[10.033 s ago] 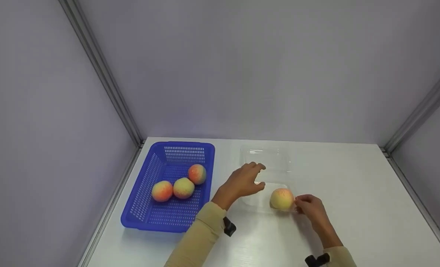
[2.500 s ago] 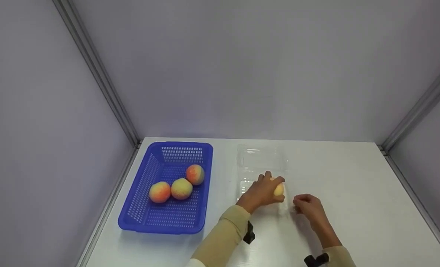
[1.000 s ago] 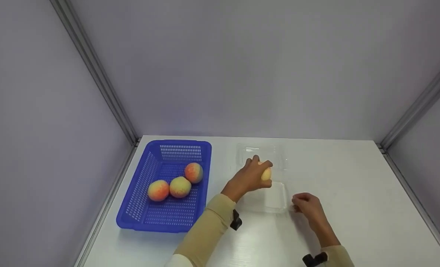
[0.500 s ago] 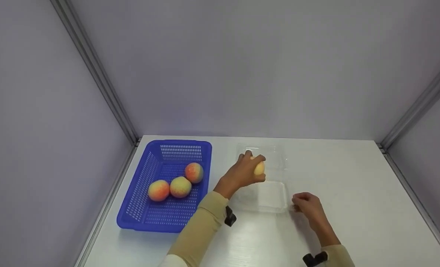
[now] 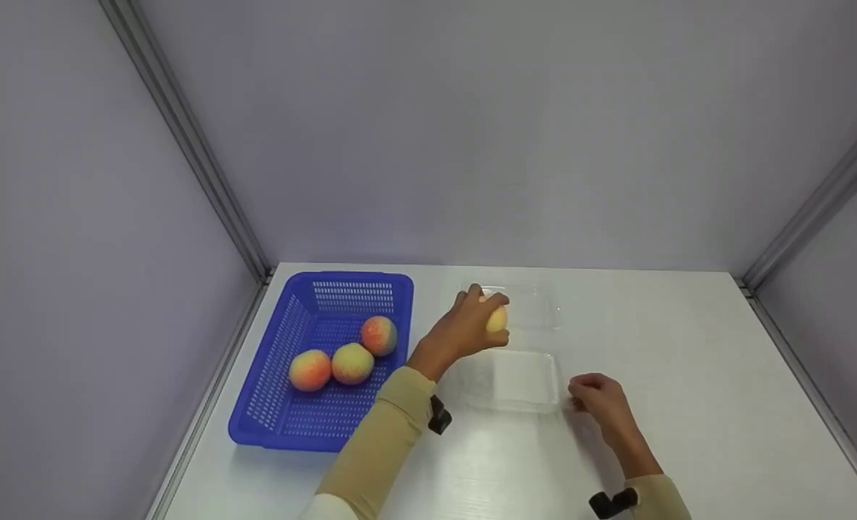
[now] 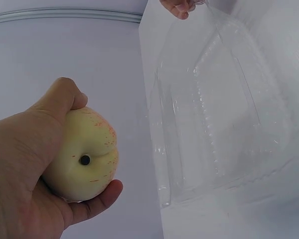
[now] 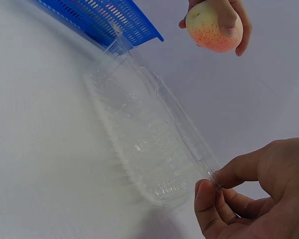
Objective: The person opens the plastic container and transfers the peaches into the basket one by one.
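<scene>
My left hand (image 5: 464, 325) grips a yellow peach (image 5: 497, 318) with a reddish blush, held up above the clear plastic clamshell box (image 5: 525, 383). In the left wrist view the fingers and thumb wrap the peach (image 6: 84, 154), and its dark stem dimple shows. The box lies unfolded, lid half behind and base in front, with nothing inside the base. At the base's near right corner, my right hand (image 5: 601, 401) pinches the rim. The right wrist view shows this hand (image 7: 249, 194) with thumb and fingertips on the thin plastic edge (image 7: 209, 174).
A blue slotted basket (image 5: 255, 412) stands left of the box and holds a peach at its left (image 5: 310, 370), another in the middle (image 5: 352, 363) and a third (image 5: 379, 336) at its right wall. Grey walls border the white table (image 5: 688, 347) at the back and sides.
Ten seconds ago the peach sat in the box base with my left hand open beside it. The hand has since gripped and lifted it, moving up and left. My right hand stays at the rim.
</scene>
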`<state>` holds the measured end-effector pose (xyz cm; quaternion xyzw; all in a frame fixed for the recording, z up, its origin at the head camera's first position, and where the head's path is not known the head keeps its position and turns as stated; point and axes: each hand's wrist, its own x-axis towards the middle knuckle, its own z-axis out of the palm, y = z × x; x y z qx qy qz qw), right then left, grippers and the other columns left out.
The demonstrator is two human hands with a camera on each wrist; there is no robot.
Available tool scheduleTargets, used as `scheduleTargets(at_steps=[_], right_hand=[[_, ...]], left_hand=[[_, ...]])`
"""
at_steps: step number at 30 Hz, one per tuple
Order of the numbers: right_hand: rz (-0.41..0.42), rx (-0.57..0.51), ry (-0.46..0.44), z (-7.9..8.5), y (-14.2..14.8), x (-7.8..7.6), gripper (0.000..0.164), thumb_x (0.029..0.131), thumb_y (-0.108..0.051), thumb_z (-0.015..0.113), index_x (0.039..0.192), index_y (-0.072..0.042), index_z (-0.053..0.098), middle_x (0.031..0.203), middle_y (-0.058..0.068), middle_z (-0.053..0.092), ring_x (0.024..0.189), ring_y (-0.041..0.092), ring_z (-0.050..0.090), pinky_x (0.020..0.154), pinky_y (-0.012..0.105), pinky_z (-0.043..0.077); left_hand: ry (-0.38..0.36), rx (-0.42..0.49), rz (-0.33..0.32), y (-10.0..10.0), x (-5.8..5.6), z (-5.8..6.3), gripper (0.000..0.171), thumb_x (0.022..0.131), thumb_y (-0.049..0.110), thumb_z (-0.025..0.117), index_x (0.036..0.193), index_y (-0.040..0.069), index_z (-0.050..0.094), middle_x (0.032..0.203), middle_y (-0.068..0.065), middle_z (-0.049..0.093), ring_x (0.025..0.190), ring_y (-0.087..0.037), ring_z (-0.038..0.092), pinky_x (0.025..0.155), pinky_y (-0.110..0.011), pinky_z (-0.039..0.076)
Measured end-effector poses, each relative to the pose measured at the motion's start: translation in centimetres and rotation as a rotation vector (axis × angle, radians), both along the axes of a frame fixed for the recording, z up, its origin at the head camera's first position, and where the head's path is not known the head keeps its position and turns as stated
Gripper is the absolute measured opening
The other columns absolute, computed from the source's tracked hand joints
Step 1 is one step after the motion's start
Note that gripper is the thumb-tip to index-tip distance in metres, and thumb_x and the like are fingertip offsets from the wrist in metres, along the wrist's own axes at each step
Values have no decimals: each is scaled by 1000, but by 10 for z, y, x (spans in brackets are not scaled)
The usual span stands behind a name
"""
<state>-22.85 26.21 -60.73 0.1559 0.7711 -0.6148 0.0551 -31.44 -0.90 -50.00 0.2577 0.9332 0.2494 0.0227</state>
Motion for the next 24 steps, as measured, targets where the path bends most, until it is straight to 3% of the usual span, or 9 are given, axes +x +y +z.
scheduleTargets(at_steps=[24], right_hand=[[12, 4, -25, 3, 1, 0, 33, 103, -9, 63, 127, 14, 59, 106, 14, 69, 83, 13, 65, 72, 25, 58]], left_hand=[[4, 31, 41, -23, -4, 16, 57, 93, 28, 75, 148, 23, 58, 139, -18, 49, 123, -31, 52, 90, -45, 62]])
